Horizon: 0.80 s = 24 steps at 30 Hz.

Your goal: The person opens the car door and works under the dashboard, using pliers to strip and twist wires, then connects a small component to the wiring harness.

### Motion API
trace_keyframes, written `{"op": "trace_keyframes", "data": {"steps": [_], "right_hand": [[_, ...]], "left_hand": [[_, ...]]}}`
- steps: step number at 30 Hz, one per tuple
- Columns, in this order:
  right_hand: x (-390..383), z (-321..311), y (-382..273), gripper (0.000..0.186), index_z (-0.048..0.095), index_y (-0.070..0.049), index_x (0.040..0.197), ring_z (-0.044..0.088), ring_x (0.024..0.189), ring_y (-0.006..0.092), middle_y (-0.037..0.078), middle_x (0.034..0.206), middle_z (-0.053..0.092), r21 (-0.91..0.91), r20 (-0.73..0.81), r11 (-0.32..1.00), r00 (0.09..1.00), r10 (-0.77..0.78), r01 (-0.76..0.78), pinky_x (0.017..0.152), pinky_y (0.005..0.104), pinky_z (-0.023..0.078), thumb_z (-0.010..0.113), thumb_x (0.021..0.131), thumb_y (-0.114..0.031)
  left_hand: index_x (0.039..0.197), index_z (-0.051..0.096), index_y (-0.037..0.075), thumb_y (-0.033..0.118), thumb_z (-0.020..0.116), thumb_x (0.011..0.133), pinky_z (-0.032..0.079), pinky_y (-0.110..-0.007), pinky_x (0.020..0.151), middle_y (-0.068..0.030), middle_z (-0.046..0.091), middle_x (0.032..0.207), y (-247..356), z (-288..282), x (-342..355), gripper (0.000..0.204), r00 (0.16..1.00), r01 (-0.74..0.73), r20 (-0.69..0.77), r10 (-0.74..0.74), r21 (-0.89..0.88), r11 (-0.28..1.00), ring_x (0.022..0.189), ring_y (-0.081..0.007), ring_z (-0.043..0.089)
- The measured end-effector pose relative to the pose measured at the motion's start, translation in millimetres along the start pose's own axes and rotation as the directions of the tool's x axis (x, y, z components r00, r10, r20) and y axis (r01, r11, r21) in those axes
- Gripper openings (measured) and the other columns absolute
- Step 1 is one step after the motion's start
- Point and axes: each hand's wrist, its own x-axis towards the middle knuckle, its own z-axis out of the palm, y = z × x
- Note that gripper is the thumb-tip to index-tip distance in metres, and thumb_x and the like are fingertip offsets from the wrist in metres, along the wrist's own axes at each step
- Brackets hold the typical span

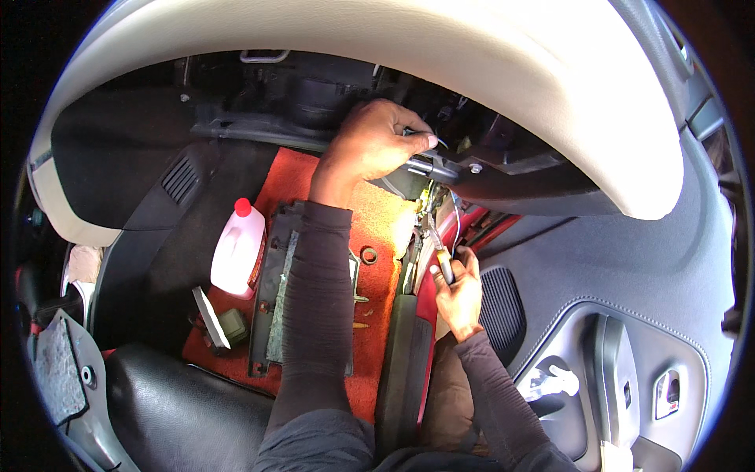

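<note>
My left hand reaches under the cream-topped dashboard, its thumb and fingers closed on what looks like a thin wire. Most of that wire is hidden among the dark parts behind. Lower and to the right, by the red door sill, my right hand is closed round pliers with yellow and dark handles. Their metal jaws point up towards a bundle of wires at the sill's front end. A pale loose wire curves down close to the right hand.
An orange towel covers the footwell floor. On it lie a white jug with a red cap, a dark panel, a ring and a small box-like part. The open door stands at right, a black seat at lower left.
</note>
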Motion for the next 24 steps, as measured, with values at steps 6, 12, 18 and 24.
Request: {"op": "trace_keyframes", "data": {"steps": [6,12,18,24], "right_hand": [[15,33,14,0.036,0.072,-0.007,0.126,0.04,0.146,0.0467,0.035,0.152,0.045,0.057,-0.028,0.998,1.0,0.005,-0.003,0.121,0.0442,0.036,0.069,0.09,-0.01],[33,48,44,0.017,0.074,-0.001,0.101,0.069,0.108,0.0364,0.032,0.097,0.071,0.154,0.101,0.972,0.981,0.165,-0.18,0.098,0.0426,0.05,0.072,0.09,-0.014],[-48,16,3,0.022,0.068,0.002,0.087,0.065,0.072,0.0324,0.016,0.081,0.063,0.105,0.157,0.987,0.982,0.103,-0.12,0.066,0.0434,0.049,0.077,0.089,-0.018],[11,-19,-74,0.028,0.072,-0.001,0.11,0.063,0.095,0.0377,0.02,0.104,0.063,0.158,-0.198,0.94,0.942,-0.27,0.303,0.084,0.0438,0.052,0.08,0.089,-0.018]], "left_hand": [[0.125,0.069,0.001,0.031,0.074,0.096,0.048,-0.03,0.076,-0.0057,0.073,0.096,-5,4,1,0.042,0.972,-0.197,-0.172,0.158,-0.241,0.95,0.079,-0.0127,0.061],[0.13,0.061,-0.01,0.009,0.053,0.088,0.051,-0.048,0.106,-0.0239,0.07,0.118,-23,2,0,0.047,0.94,-0.305,-0.237,0.246,-0.907,0.291,0.114,-0.0361,0.067],[0.134,0.053,-0.012,0.002,0.052,0.08,0.036,-0.052,0.122,-0.0279,0.059,0.139,-32,9,0,0.056,0.932,-0.338,-0.281,0.229,-0.9,0.275,0.136,-0.0395,0.054],[0.136,0.051,-0.01,-0.001,0.05,0.083,0.038,-0.05,0.121,-0.0273,0.057,0.141,-23,21,-6,0.053,0.967,-0.234,-0.191,0.167,-0.923,0.305,0.136,-0.0388,0.055]]}}
